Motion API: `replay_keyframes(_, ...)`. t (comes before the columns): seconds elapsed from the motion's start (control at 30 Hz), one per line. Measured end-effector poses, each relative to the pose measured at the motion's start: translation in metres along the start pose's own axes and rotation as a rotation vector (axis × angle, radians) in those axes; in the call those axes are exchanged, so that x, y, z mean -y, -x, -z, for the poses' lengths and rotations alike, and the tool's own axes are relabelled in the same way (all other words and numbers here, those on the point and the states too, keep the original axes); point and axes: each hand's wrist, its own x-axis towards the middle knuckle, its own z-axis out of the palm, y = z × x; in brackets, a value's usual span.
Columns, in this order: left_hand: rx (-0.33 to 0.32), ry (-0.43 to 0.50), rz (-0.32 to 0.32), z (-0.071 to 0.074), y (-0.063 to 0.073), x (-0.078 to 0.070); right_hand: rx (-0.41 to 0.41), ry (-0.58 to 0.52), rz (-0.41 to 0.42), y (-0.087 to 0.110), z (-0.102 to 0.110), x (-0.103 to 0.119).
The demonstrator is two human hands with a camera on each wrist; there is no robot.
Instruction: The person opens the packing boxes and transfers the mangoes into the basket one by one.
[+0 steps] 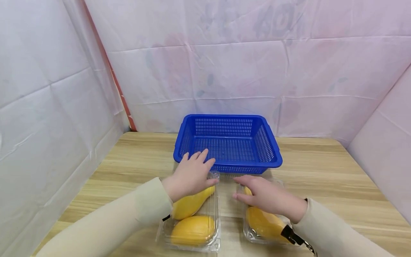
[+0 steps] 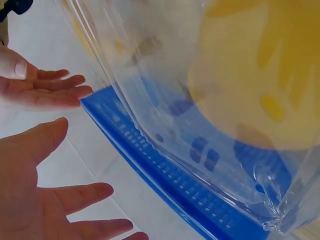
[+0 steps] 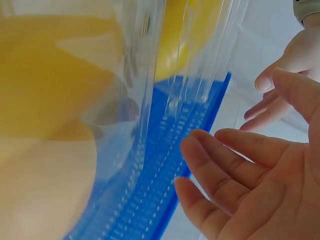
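My left hand (image 1: 191, 175) hovers over the far end of a clear plastic box (image 1: 214, 244), its fingers spread and nothing in its grasp. Inside that box lie plump yellow fruits that look like mangoes (image 1: 192, 231). To the right, a second clear box (image 1: 252, 237) holds more of the same yellow fruit (image 1: 264, 224). Over this one is my right hand (image 1: 268, 196), fingers loosely bent and holding nothing. In the left wrist view the left fingers (image 2: 85, 197) stand apart from the box wall. The right palm (image 3: 270, 195) faces its box in the right wrist view.
Just beyond both boxes stands a blue plastic basket (image 1: 228, 167) with perforated sides, nothing inside it. The wooden table (image 1: 321, 167) ends at a pale cloth backdrop (image 1: 237, 71), with more cloth along the left and right sides. A black strap (image 1: 290, 235) hangs by the right sleeve.
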Motion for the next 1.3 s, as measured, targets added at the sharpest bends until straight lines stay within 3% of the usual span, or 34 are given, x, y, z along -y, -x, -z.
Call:
replay_keyframes(0.23, 0.006, -0.030, -0.083, 0.000, 0.021, -0.008, 0.030, -0.105, 0.135, 0.010, -0.016, 0.004)
replay_keyframes(0.37, -0.023, -0.074, -0.145, -0.002, 0.032, -0.011, 0.063, -0.201, 0.162, 0.015, -0.026, 0.007)
replay_keyframes(0.5, -0.090, -0.134, -0.209, -0.005, 0.042, -0.016, 0.074, -0.302, 0.164, 0.022, -0.036, 0.011)
replay_keyframes(0.73, -0.200, -0.195, -0.307, -0.015, 0.059, -0.023, 0.065, -0.386, 0.175, 0.029, -0.053, 0.018)
replay_keyframes(1.07, -0.378, -0.202, -0.538, -0.038, 0.079, -0.028, 0.094, -0.516, 0.193, 0.037, -0.076, 0.020)
replay_keyframes(1.3, -0.434, -0.189, -0.617, -0.050, 0.087, -0.029, 0.154, -0.593, 0.155, 0.040, -0.087, 0.021)
